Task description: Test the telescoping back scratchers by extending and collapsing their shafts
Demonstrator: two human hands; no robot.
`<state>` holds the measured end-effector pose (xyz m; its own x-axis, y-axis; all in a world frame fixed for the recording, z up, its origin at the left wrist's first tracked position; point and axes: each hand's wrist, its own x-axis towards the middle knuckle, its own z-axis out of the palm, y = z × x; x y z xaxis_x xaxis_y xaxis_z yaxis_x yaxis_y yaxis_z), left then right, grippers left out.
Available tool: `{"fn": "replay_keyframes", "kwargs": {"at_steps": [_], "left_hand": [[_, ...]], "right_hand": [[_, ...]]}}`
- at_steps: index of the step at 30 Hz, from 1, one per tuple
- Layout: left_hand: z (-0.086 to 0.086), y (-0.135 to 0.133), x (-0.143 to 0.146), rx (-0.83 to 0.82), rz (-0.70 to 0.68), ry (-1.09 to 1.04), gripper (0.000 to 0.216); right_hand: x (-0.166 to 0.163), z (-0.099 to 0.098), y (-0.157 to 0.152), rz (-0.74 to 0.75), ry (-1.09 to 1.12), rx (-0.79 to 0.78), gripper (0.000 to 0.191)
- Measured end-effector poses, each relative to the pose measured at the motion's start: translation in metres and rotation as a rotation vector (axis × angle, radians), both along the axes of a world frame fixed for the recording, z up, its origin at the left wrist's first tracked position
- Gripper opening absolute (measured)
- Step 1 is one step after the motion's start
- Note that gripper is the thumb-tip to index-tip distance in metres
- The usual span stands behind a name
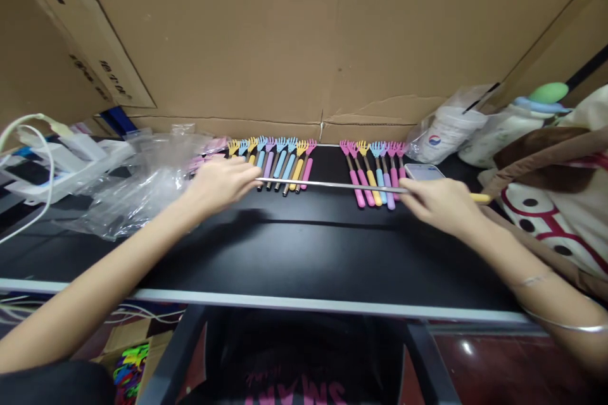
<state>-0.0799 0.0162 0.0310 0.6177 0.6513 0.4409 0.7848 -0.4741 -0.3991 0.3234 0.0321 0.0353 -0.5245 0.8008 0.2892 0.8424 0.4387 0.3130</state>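
Observation:
A telescopic back scratcher (327,184) is stretched out lengthwise between my two hands, its thin metal rod level above the table. My left hand (223,182) is closed around one end, and the claw is hidden in the fingers. Toward the other end, my right hand (439,202) grips the rod, with the yellow handle (479,198) sticking out past it. Behind the rod lie two rows of shortened back scratchers with coloured claws and grips: a left group (282,164) and a right group (375,171).
Clear plastic bags (142,183) and a white power strip (66,168) with cables lie left. A phone (424,171), a lidded cup (449,133), a bottle (503,133) and a cloth bag (560,183) stand right. Cardboard (285,31) walls the back; the table's front edge (308,301) is pale.

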Motion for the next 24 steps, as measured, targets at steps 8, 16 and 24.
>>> {"fn": "replay_keyframes", "kwargs": {"at_steps": [8, 16, 24], "left_hand": [[-0.001, -0.018, 0.098, -0.083, -0.102, -0.068, 0.026], [-0.003, -0.015, 0.093, -0.110, -0.131, -0.124, 0.026], [0.000, -0.002, 0.068, -0.043, -0.091, -0.124, 0.031]], "right_hand": [[-0.104, 0.002, -0.027, 0.073, 0.019, -0.124, 0.030], [-0.092, 0.001, -0.019, 0.138, 0.050, -0.065, 0.028], [-0.053, 0.009, 0.002, 0.167, 0.129, -0.179, 0.030]]}}
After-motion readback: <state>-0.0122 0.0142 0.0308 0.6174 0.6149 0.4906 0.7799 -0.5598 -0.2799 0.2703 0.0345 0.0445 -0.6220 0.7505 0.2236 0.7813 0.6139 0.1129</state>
